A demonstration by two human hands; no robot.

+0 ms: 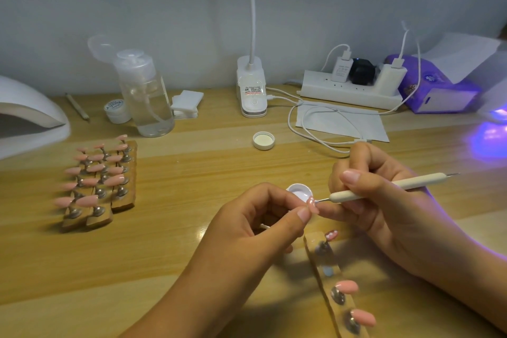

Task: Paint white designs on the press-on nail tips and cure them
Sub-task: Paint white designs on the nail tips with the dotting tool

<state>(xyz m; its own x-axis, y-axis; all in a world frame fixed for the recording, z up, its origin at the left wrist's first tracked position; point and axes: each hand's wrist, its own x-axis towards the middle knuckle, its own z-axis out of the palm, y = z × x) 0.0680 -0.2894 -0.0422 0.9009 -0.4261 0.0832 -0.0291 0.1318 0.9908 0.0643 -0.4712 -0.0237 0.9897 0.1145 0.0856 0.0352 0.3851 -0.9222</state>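
Note:
My left hand (258,230) pinches a small pink nail tip (313,204) between thumb and fingers above the table. My right hand (384,200) grips a white dotting pen (384,186), and its metal point touches that tip, which carries white marks. Just behind the tip sits an open pot of white gel (299,191). Below my hands lies a wooden holder strip (333,282) with one painted tip (330,235) and two plain pink tips (347,287). Three wooden strips with several plain pink tips (98,181) lie at the left.
A white curing lamp (24,115) stands at the far left; violet light glows at the right edge (491,137). Behind are a pump bottle (142,96), a small jar (118,111), cotton pads (186,103), a desk lamp base (252,90), a pot lid (264,140), a power strip (351,88), cables and a purple tissue pack (439,90).

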